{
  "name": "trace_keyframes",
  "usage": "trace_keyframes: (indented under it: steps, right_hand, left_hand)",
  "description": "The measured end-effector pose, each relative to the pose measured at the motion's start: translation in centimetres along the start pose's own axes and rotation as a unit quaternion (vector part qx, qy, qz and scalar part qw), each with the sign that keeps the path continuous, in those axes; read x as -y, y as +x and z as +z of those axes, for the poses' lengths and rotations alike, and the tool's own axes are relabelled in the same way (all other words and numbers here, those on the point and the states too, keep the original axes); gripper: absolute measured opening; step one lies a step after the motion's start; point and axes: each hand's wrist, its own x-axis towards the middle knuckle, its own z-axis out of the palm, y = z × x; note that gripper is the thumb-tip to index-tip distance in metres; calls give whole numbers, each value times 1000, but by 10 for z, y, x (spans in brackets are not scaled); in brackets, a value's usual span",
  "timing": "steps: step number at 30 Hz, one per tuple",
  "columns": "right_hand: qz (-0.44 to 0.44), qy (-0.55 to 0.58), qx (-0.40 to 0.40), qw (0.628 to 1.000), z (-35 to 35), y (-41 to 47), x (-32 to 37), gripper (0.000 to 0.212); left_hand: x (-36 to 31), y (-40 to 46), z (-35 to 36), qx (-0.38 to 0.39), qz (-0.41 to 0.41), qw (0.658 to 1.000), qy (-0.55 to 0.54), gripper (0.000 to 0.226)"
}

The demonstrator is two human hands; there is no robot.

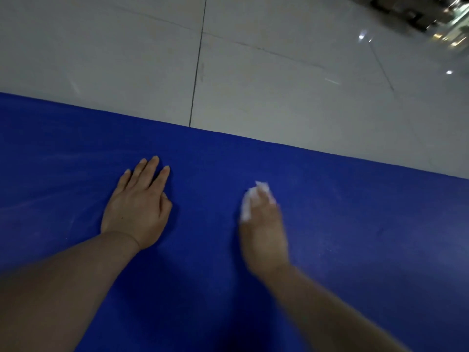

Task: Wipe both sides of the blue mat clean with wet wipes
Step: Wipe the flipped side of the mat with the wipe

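Note:
The blue mat (355, 212) lies flat on the floor and fills the lower half of the view; its far edge runs diagonally from upper left to right. My left hand (138, 204) rests palm down on the mat with fingers spread, holding nothing. To its right, my right hand (264, 229) presses a crumpled white wet wipe (250, 201) against the mat; the hand is blurred. Most of the wipe is hidden under the fingers. Faint pale streaks show on the mat at the far left.
A glossy light-grey tiled floor (279, 72) lies beyond the mat, with a dark grout line (198, 62) running away from the mat's edge. Blurred dark objects with bright reflections (426, 16) sit at the top right corner.

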Motion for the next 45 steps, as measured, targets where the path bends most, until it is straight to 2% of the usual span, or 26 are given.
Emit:
trace_keyframes:
  steps: [1,2,5,10,15,18,21,22,24,26,27,29,32,33,34,36,38,39,40,41,43,45]
  right_hand:
    - [-42,30,10,999,5,-8,24,47]
    - [-44,66,11,997,8,-15,39,53]
    - [-1,101,-1,995,10,-15,42,63]
    - [-1,120,-14,993,11,-13,40,57]
    - [-9,118,14,993,6,-14,37,67]
    - [-25,112,39,993,-2,-12,39,73]
    - [-51,53,12,997,-3,-21,4,54]
    - [-19,28,-14,999,-3,-30,-16,51]
    - [125,-18,-40,991,-5,-53,-59,55]
    - [231,-52,7,972,-12,-69,-63,66]
    - [222,-49,7,974,-14,-73,-47,71]
    - [108,-76,-13,991,-11,-80,10,71]
    - [-54,52,-8,997,-2,-102,67,50]
    - [-58,79,-9,995,-4,-107,56,49]
    - [-32,66,-11,997,-3,-113,35,50]
    - [97,38,-15,994,-1,-125,-24,54]
    - [249,32,-9,968,-7,-135,-65,51]
    - [286,34,1,958,-11,-136,-65,51]
    - [285,42,-15,957,-12,-133,-52,53]
    - [244,26,-38,969,-10,-131,-30,59]
    - [89,-2,-12,996,-7,-138,34,61]
    - [-35,66,23,997,0,-162,73,52]
  left_hand:
    - [0,0,0,-2,-2,1000,-3,62]
    - [-1,0,0,-2,-3,1000,-7,56]
    - [1,3,2,-1,0,1000,-17,52]
    - [-4,-31,-11,-17,26,998,-58,41]
    - [-11,-128,-9,16,17,1000,-14,56]
    - [-9,-138,-4,36,20,999,14,59]
    - [-9,-134,-3,31,21,999,8,59]
    - [-10,-134,-2,31,24,999,7,59]
    - [-11,-136,-1,24,26,999,10,60]
    - [-10,-135,0,20,29,999,17,59]
    - [-10,-135,0,16,31,999,21,56]
    - [-11,-136,0,13,28,999,20,53]
    - [-13,-136,-7,27,20,999,9,57]
    - [-15,-135,-9,30,18,999,5,58]
    - [-15,-136,-10,29,17,999,-2,59]
    - [-17,-138,-11,22,18,999,-21,58]
    - [-17,-141,-9,13,24,999,-33,53]
    - [-16,-143,-7,5,32,999,-33,52]
    - [-15,-145,-7,-4,42,999,-33,53]
    - [-15,-149,-7,-6,52,998,-35,55]
    - [-17,-164,-9,2,74,997,-35,56]
    - [-19,-191,-10,9,111,993,-32,55]
